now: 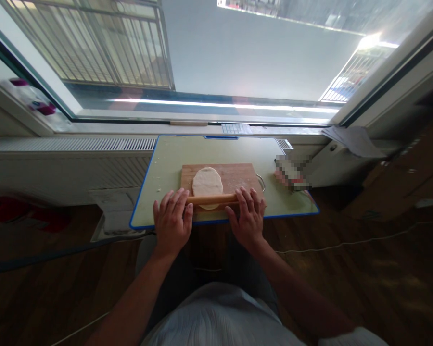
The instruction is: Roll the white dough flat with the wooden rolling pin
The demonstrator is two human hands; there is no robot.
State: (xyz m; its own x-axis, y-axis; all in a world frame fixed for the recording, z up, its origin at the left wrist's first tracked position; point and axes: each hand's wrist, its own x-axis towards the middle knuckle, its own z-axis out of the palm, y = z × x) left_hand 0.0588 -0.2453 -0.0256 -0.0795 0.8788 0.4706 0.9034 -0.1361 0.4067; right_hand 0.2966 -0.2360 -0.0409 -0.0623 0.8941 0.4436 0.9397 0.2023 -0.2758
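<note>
A wooden rolling pin [212,199] lies across the near part of a flattened round of dough [207,181]. My left hand [173,216] is on the pin's left end, fingers over the top and thumb on the near side. On the right end, my right hand [248,215] holds it in the same manner. The dough is pale, slightly longer than wide, and a small strip of it shows on the near side of the pin. Beneath it is a wooden cutting board [238,173] with a metal handle [261,182] at its right and traces of flour.
The board rests on a pale green table [173,154] with a blue edge. A pixelated item [292,175] sits at the table's right. Beyond are a radiator [94,144] and a large window. Papers [357,140] lie at right; a cable [332,246] crosses the floor.
</note>
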